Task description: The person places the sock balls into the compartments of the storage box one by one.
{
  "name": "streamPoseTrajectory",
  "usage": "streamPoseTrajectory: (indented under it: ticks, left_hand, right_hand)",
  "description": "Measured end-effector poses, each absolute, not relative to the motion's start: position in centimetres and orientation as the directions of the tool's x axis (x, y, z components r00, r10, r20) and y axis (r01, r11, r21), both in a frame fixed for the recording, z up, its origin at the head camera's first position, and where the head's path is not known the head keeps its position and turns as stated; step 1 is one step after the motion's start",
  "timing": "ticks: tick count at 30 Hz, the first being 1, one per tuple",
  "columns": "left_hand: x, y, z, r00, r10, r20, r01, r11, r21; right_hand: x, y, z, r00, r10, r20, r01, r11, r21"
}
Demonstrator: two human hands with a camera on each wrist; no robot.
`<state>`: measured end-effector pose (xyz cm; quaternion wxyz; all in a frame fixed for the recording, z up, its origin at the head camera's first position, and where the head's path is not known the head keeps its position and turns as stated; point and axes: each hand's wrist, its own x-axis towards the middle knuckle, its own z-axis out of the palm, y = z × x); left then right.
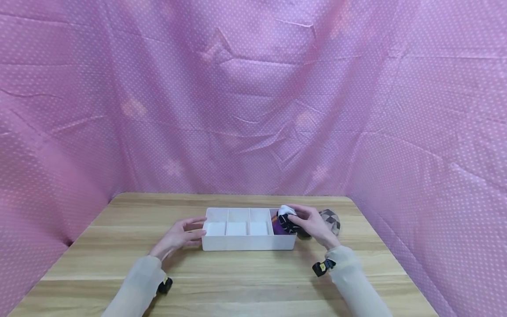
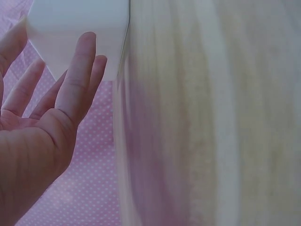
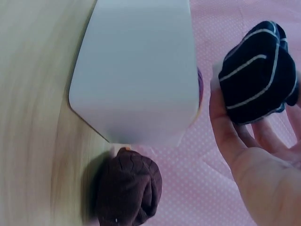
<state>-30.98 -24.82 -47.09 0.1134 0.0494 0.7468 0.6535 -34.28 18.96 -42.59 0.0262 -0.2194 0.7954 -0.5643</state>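
Observation:
My right hand [image 1: 313, 222] pinches a balled-up black sock [image 3: 256, 75] with white lines and a white part. It is held over the right-end compartment of a white divided box [image 1: 249, 243]. In that compartment lies a purple bundle [image 1: 278, 226] with some orange, partly hidden by the sock. My left hand [image 1: 180, 235] is at the box's left end, fingers spread and fairly straight, fingertips right at the wall; the left wrist view shows them against that white end [image 2: 80, 28].
Beside the box's right end sits a dark brown balled-up sock [image 3: 129, 188], mostly under my right hand in the head view. A checkered brown and beige bundle [image 1: 330, 221] lies farther right. The wooden table [image 1: 237, 281] is bordered by pink dotted cloth [image 1: 245, 110].

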Motion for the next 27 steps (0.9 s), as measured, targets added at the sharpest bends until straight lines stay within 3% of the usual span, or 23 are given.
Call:
streamPoseTrajectory:
  ticks: [27]
  left_hand:
    - [-30.4,-24.5,-46.8,-0.971,0.231,-0.066,-0.02,0.196,0.98]
  right_hand:
    - [-35.2,15.5,-43.0,-0.92,-0.324,0.222,-0.287,0.169,-0.943]
